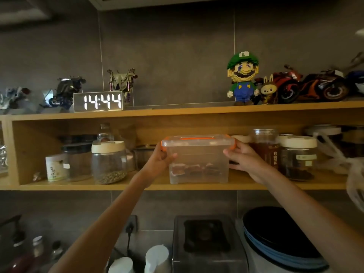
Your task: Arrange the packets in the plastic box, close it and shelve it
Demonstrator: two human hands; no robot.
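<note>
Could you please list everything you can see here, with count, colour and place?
plastic box: one, clear with orange clips, lid on, lower shelf centre
packets: several, dark, on the box's floor
wooden shelf: two levels, light brown, on the wall
cream-lidded jars: two, clear, lower shelf, either side of the box
black-lidded jar: one, clear, lower shelf left
brown jar: one, lower shelf, right of the box
clock: one, white digits, upper shelf left
block figure: one, green cap, blue overalls, upper shelf right
model motorcycles: several, red, orange, dark, upper shelf
plates: one stack, dark, bottom right
left hand: grips the box's left side
right hand: grips the box's right side
</note>
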